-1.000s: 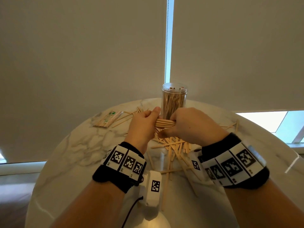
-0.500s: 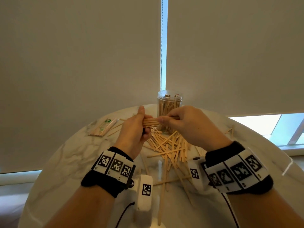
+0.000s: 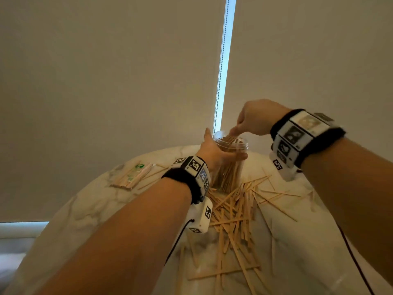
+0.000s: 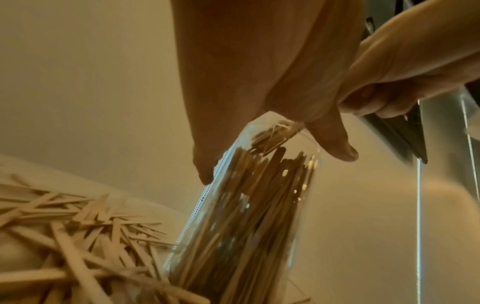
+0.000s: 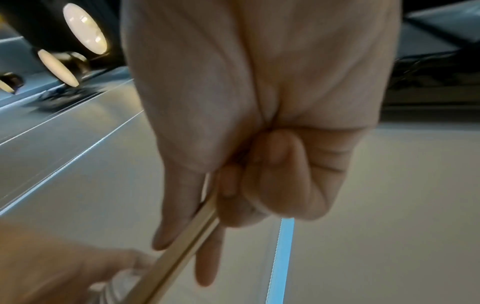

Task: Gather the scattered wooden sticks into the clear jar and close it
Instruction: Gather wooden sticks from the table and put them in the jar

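Note:
The clear jar stands at the far side of the round marble table, lidless and well filled with upright wooden sticks. My left hand grips the jar just below its rim; the left wrist view shows the jar tilted between thumb and fingers. My right hand is above the mouth and pinches a bundle of sticks whose lower ends are inside the rim. In the right wrist view that bundle slants down from my curled fingers. Several loose sticks lie scattered before the jar.
A clear packet of wrapped sticks lies at the table's far left. Roller blinds hang close behind the table, with a bright gap between them. Cables trail from both wrist units. No lid is in view.
Both hands held the stick bundle level in front of the jar. Now the left hand has let go and taken the jar, and the right hand has lifted the bundle over the mouth, ends down.

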